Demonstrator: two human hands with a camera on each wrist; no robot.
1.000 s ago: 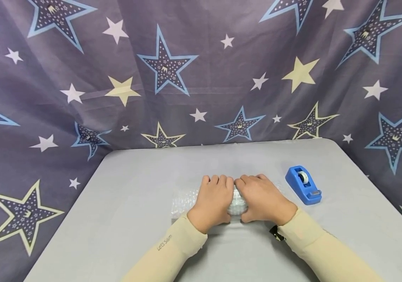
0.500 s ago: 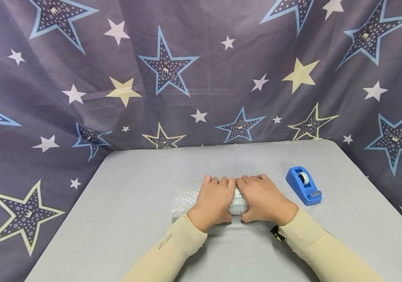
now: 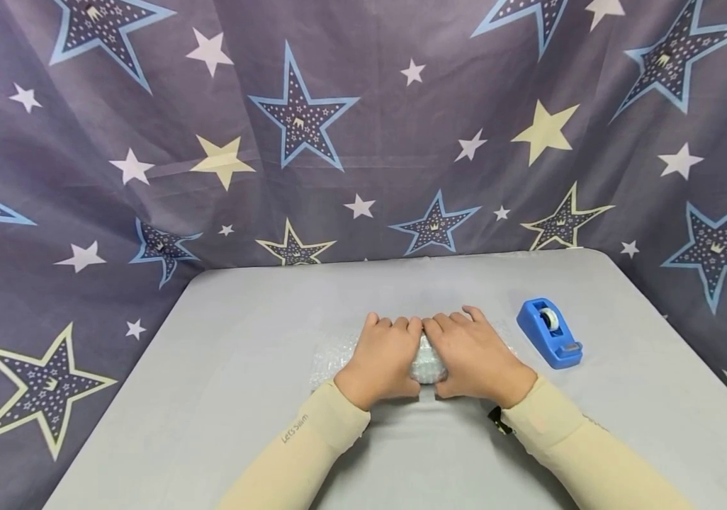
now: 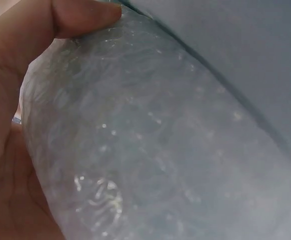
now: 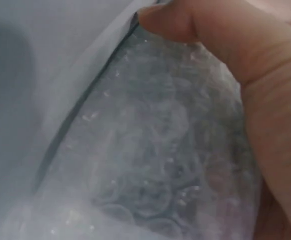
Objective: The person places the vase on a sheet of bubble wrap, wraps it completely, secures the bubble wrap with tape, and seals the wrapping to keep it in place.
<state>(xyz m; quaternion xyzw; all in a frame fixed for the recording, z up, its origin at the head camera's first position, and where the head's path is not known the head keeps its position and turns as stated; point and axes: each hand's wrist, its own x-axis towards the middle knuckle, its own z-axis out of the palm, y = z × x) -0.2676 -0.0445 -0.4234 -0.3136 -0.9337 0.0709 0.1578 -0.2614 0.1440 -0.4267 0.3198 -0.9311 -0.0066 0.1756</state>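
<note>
1. Hardly anything has shifted in the last half second; one outer finger of the right hand [image 3: 475, 360] now juts out further from its neighbours.
2. Side by side near the middle of a pale grey table [image 3: 242, 340], both hands grip a rounded bubble-wrap bundle [image 3: 429, 363], visible between them.
3. Fingers of the left hand [image 3: 384, 360] bend over its far side; both thumbs press its near side, as the wrist views show up close. What is inside I can't tell.
4. Loose bubble wrap [image 3: 331, 358] sticks out past the left hand.
5. Beyond the right hand, well apart, sits a blue tape dispenser [image 3: 548, 333].
6. Behind hangs a dark starry curtain [image 3: 363, 177].
</note>
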